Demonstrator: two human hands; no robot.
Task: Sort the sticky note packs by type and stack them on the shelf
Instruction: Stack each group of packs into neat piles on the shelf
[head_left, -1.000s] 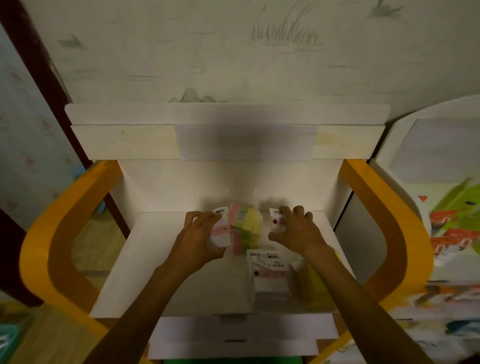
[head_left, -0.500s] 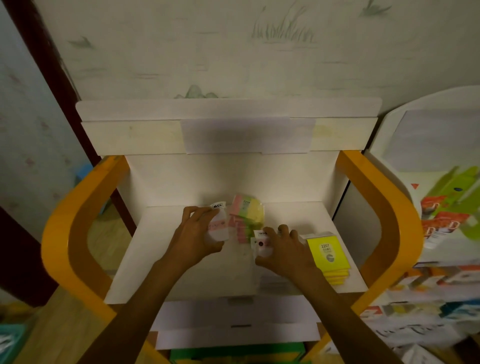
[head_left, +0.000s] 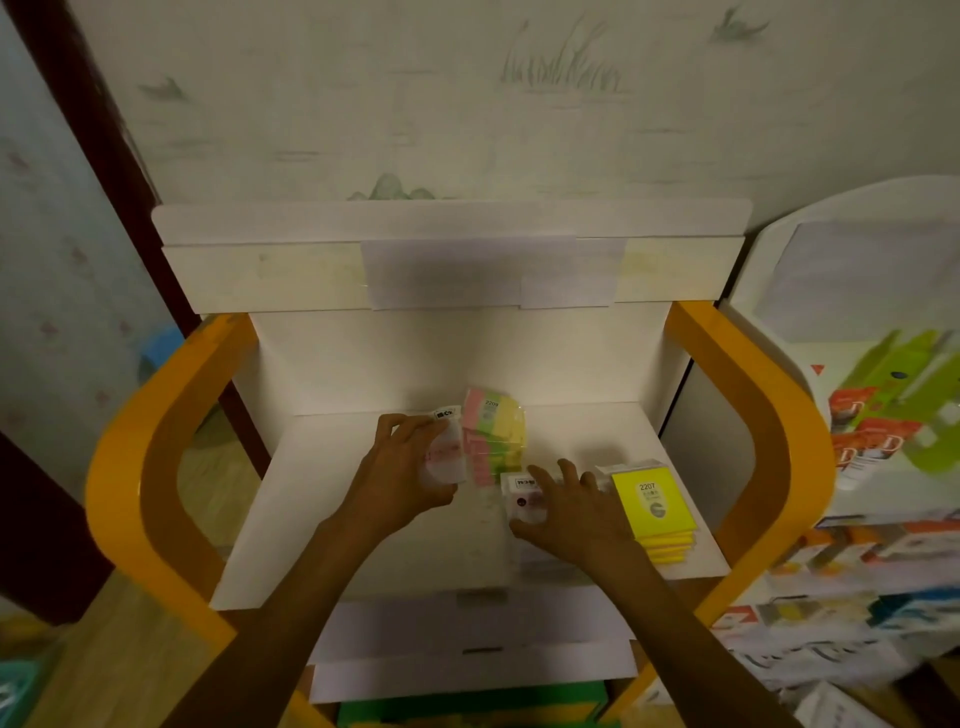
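Pale wallpaper with faint grass drawings fills the top of the head view, and below it stands a white cardboard display shelf with orange curved side panels (head_left: 769, 415). Its flat white board takes the middle of the frame.

Just above the centre, a stack of pink, green and yellow sticky note packs (head_left: 493, 441) leans a little. The left hand (head_left: 400, 478) holds a clear-wrapped white pack with pink print (head_left: 444, 457) against the left side of this stack; its grip is clamped on that pack, fingers over the top edge and thumb below. The right hand (head_left: 571, 514), right of centre, rests with spread, lightly bent fingers on a pile of clear-wrapped white packs with a dark dot label (head_left: 524, 499), pressing and not closing around anything. Just beside it, at the right, lies a stack of bright yellow packs marked 2207 (head_left: 649, 504), close to the front edge of the board.

In my judgement the leaning coloured stack could fall if the left hand pushes its pack sideways. The slippery wrapped pile under the right hand could also slide, and the yellow stack could be knocked off the front edge.
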